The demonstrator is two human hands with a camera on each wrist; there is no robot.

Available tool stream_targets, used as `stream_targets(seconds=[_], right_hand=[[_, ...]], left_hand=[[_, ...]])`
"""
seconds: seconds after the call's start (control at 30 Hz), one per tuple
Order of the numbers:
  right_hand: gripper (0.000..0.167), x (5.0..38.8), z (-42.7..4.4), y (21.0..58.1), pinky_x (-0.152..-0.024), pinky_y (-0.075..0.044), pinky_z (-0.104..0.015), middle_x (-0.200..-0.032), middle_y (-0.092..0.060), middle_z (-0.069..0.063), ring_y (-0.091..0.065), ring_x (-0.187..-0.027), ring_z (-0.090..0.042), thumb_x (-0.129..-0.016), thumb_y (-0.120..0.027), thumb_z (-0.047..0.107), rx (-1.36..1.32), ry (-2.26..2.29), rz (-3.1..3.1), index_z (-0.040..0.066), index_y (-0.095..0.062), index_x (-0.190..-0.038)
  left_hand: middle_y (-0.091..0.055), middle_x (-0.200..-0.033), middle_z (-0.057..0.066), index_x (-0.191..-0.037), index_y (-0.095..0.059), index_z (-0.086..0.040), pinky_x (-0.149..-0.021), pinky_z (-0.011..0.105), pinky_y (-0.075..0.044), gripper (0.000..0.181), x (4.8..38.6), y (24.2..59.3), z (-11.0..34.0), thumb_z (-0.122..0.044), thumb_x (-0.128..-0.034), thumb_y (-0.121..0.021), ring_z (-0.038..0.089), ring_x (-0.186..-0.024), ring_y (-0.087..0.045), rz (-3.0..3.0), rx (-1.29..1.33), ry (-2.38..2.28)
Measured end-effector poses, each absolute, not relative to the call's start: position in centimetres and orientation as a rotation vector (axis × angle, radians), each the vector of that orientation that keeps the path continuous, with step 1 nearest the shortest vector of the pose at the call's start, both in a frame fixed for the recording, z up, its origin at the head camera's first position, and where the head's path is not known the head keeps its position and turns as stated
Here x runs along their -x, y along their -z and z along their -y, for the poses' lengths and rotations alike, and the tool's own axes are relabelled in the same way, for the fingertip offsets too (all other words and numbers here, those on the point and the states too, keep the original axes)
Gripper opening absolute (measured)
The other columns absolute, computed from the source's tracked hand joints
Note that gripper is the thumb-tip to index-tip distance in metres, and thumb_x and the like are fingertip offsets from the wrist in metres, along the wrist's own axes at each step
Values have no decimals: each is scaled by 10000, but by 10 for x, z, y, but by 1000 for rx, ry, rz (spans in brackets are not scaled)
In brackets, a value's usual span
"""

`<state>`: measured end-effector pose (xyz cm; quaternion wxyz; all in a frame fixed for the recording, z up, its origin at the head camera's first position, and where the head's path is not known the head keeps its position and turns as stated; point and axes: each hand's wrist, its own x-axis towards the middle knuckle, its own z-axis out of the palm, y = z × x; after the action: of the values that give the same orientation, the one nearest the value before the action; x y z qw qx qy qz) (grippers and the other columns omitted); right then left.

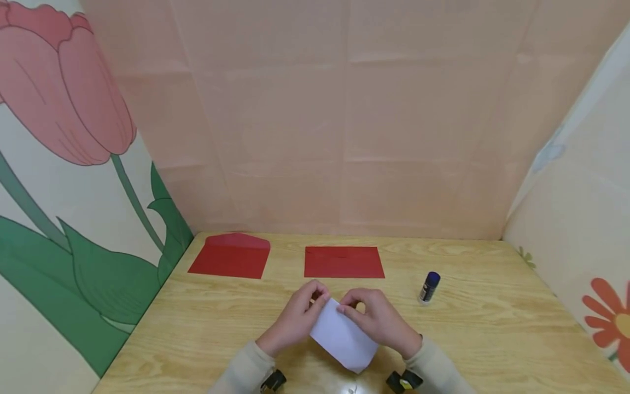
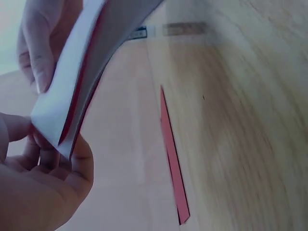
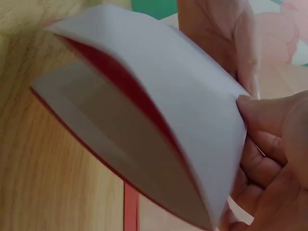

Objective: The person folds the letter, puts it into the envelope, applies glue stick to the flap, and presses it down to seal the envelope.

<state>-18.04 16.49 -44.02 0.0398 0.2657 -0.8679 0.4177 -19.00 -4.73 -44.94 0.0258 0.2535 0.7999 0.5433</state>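
Note:
Between my hands is a folded piece of paper (image 1: 343,336), white on the faces toward me, with red showing along its edges and inside the fold in both wrist views. My left hand (image 1: 295,317) pinches its upper left corner between thumb and fingers. Close beside it, my right hand (image 1: 376,320) pinches the upper right edge. The paper slants down toward the lower right above the table, and its layers (image 3: 178,82) gape apart in the right wrist view. Some fingertips are hidden behind the sheet.
A red envelope with its flap raised (image 1: 230,260) lies at the back left of the wooden table (image 1: 492,328). Another red envelope, flap down (image 1: 343,262), lies at the back middle. Upright at the right stands a glue stick with a blue cap (image 1: 430,287).

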Motion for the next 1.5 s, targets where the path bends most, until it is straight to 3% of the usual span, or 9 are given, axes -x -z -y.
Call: stream_targets(seconds=[0.4, 0.6, 1.0, 1.37, 1.5], right_hand=[[86, 180, -167, 441, -647, -536, -270, -843, -694, 106, -600, -761, -41, -944, -704, 233, -748, -1275, 2648, 199, -736, -872], [112, 180, -168, 441, -658, -533, -269, -811, -678, 116, -601, -751, -40, -948, -699, 277, -791, -1301, 2679, 202, -731, -871], [90, 180, -178, 443, -685, -535, -279, -819, -662, 102, -594, -771, -53, -967, -678, 220, -857, -1313, 2705, 187, -700, -886], [180, 181, -185, 444, -575, -486, -223, -732, -660, 143, -595, -703, -26, -925, -722, 327, -749, -1275, 2677, 222, -707, -779], [167, 181, -186, 446, -588, -487, -229, -742, -663, 146, -599, -720, -21, -922, -725, 327, -745, -1284, 2687, 222, -715, -793]], left_hand=[[-635, -971, -52, -1022, -620, -193, -741, 272, -517, 120, 193, 450, 49, -312, -1002, -618, 118, -906, -599, -2437, -748, -1707], [-616, -980, -32, -997, -589, -192, -758, 283, -512, 64, 194, 451, 53, -248, -1027, -576, 152, -923, -586, -2448, -693, -1730], [-601, -1018, 47, -1019, -591, -136, -755, 293, -513, 91, 201, 449, 65, -226, -1013, -599, 202, -913, -587, -2415, -642, -1865], [-608, -975, 51, -985, -623, -121, -688, 260, -495, 95, 204, 453, 70, -215, -994, -631, 183, -831, -583, -2453, -575, -1916], [-606, -988, 57, -1001, -629, -112, -668, 260, -501, 90, 204, 453, 72, -201, -991, -634, 182, -827, -575, -2428, -526, -1934]])
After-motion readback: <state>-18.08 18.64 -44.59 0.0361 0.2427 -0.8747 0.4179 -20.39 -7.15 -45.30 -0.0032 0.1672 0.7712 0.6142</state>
